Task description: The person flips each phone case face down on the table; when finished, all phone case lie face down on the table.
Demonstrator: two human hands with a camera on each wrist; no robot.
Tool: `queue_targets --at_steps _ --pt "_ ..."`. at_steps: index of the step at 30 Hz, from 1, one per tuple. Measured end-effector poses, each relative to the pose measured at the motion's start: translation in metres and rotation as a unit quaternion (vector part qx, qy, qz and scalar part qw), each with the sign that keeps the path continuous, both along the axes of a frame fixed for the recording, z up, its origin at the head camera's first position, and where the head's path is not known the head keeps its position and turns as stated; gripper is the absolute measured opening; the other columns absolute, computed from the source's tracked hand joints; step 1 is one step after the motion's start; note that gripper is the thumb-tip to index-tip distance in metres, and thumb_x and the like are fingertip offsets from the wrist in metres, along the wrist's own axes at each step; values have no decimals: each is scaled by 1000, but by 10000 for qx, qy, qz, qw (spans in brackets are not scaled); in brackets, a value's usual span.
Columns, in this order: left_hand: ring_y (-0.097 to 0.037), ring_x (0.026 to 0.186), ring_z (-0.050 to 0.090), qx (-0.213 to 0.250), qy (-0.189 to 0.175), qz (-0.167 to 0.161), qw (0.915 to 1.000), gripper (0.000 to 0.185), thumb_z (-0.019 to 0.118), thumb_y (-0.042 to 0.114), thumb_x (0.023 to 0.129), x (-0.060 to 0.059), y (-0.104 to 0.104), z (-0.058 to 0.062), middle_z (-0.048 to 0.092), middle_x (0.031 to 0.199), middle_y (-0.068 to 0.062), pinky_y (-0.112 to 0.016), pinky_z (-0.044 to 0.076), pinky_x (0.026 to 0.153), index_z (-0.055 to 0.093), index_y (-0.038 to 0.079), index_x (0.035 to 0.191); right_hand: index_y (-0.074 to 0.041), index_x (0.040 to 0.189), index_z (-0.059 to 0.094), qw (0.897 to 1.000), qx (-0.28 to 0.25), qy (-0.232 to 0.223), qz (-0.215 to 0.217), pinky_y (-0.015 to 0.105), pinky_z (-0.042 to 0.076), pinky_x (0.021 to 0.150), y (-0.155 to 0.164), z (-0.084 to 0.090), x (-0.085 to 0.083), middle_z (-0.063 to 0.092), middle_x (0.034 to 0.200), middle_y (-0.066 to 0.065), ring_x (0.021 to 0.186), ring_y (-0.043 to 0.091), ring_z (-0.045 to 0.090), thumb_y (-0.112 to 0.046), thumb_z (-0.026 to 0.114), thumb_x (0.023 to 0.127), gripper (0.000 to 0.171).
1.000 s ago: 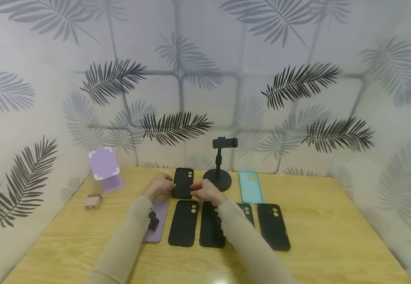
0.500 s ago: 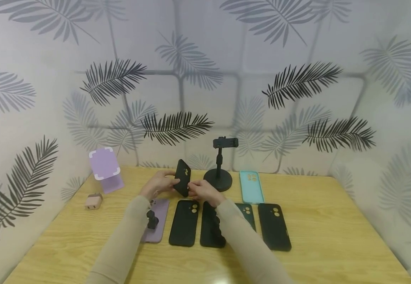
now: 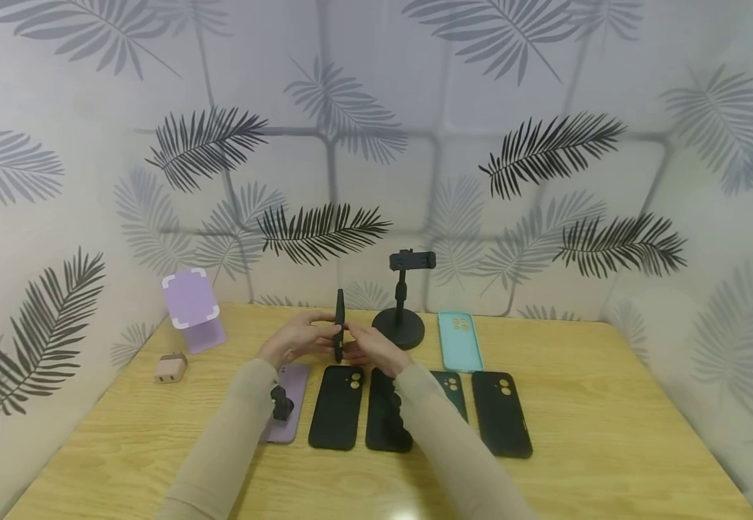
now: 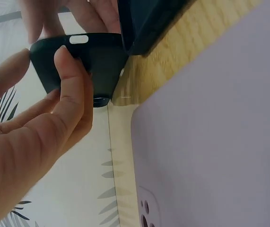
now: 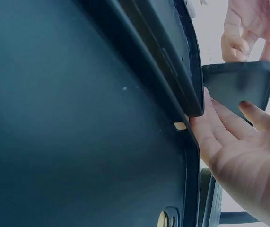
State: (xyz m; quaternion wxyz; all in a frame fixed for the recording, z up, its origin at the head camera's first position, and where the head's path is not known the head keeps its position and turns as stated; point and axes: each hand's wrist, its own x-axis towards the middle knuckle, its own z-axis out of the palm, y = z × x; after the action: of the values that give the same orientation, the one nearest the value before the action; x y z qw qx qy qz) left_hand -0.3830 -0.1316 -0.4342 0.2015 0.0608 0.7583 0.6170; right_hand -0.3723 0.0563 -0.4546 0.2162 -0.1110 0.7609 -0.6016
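Observation:
A black phone case (image 3: 339,325) stands up on edge between my two hands over the back middle of the table, seen edge-on in the head view. My left hand (image 3: 299,337) grips it from the left, thumb and fingers at its lower part; the left wrist view shows the case (image 4: 101,61) with a pale slot through its bottom edge. From the right, my right hand (image 3: 372,348) holds it with the fingers; in the right wrist view a fingertip presses the smooth face of the case (image 5: 234,82). Fingers behind the case are partly hidden.
A lavender case (image 3: 294,390), black cases (image 3: 336,408) (image 3: 382,422) (image 3: 502,415) and a dark green one (image 3: 452,390) form a front row. Behind stand a black clamp stand (image 3: 400,326) and turquoise case (image 3: 460,343). A lavender stand (image 3: 190,300) and pink charger (image 3: 171,368) are left.
The black case lay flat with its camera holes showing; my hands have lifted and tilted it up until it stands edge-on. My right fingers have shifted along its right side.

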Motion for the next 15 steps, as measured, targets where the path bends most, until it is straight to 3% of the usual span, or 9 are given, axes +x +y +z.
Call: queue_targets --at_steps 7,15 --pt "-34 117 62 -112 -6 -99 9999 51 58 14 100 -2 3 -2 55 134 -24 -43 54 97 40 1 146 -8 153 32 9999 -159 -53 15 50 44 108 -1 1 -1 51 141 25 127 39 54 -35 30 109 52" --pt "-42 131 48 -653 -88 -6 9978 60 64 21 97 -1 5 -3 41 147 -26 -46 52 98 38 3 148 -5 149 39 9999 -86 33 -57 50 46 105 0 2 2 54 136 26 123 39 57 -34 33 109 50"
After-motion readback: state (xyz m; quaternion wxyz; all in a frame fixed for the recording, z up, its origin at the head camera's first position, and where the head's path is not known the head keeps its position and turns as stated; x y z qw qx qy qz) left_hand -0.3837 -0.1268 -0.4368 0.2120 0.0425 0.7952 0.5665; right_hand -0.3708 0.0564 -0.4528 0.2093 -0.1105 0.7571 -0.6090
